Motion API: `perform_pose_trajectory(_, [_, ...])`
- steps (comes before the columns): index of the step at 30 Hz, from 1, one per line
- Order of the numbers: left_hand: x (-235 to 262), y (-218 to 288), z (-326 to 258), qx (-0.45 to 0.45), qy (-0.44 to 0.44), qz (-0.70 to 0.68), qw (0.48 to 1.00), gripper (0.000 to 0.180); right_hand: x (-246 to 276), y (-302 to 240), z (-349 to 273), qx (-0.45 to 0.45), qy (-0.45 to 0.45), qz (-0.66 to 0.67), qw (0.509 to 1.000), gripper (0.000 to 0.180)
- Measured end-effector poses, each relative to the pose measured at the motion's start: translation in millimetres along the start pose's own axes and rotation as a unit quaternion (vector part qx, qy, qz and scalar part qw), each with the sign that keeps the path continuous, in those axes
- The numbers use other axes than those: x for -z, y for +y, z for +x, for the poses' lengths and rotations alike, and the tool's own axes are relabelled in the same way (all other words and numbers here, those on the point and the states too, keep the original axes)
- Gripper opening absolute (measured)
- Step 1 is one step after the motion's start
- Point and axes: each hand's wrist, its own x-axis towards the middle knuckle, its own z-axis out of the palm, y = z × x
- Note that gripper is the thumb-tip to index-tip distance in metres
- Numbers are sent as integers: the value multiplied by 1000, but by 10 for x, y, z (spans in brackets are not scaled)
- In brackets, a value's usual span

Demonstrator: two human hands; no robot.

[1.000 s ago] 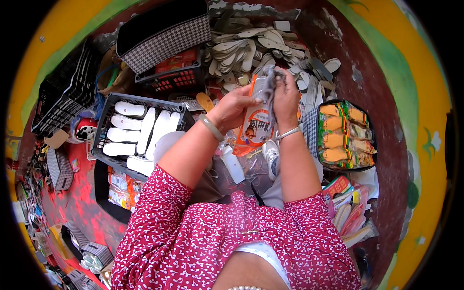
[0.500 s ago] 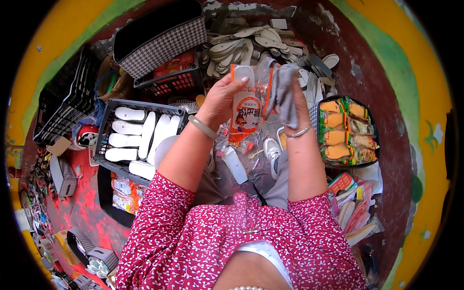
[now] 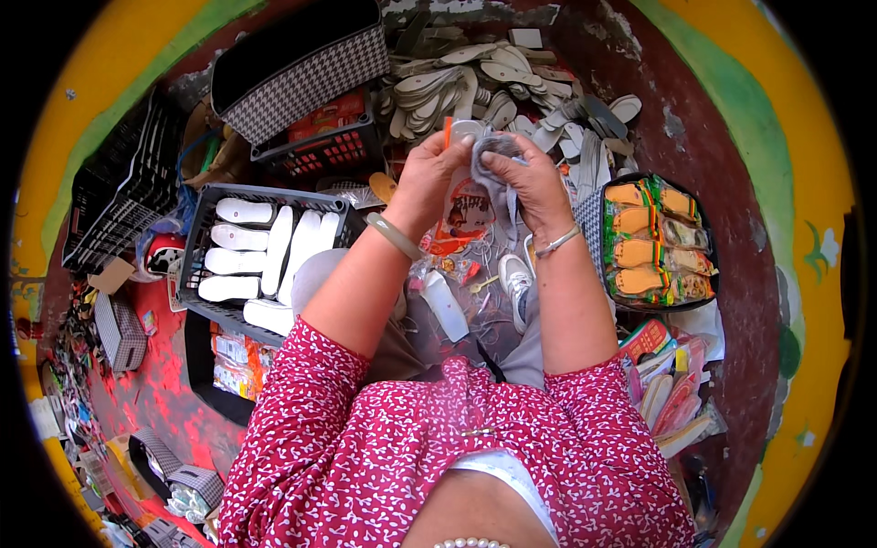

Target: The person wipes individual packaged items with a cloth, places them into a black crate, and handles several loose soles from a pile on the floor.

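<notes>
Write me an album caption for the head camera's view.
Left hand grips an orange-and-clear packet, right hand a grey cloth; a crate of white insoles sits left.

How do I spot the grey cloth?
Find the big insole heap up top. Just below, the right hand holds the grey cloth, beside the plastic packet in the left hand. The cloth is plain and crumpled; the packet has orange printing.

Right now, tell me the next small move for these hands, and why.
Probably draw the grey cloth down the packet with the right hand: that hand grips the bunched cloth, which overlaps the packet's right side in this view, while the left hand pinches the packet near its top and could steady it.
</notes>
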Motion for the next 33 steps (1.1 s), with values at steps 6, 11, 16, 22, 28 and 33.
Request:
perform_pose_trajectory(6, [17, -35, 8, 6, 16, -11, 1000, 20, 60, 189, 64, 4, -15, -92, 996, 20])
perform_pose_trajectory(11, [51, -20, 26, -34, 25, -87, 995, 19, 31, 75, 73, -23, -61, -115, 991, 22])
perform_pose_trajectory(16, [234, 161, 89, -87, 74, -177, 978, 17, -4, 118, 6, -113, -129, -91, 981, 27])
perform_pose_trajectory(22, [269, 283, 109, -134, 154, -166, 965, 17, -46, 160, -85, -169, -131, -38, 976, 28])
perform_pose_trajectory(28, [306, 336, 115, -83, 31, -183, 979, 20, -138, 60, -175, -157, -56, -1, 986, 26])
perform_pose_trajectory(33, [158, 255, 29, 71, 5, -60, 996, 18, -37, 38, -105, -125, -17, 13, 992, 29])
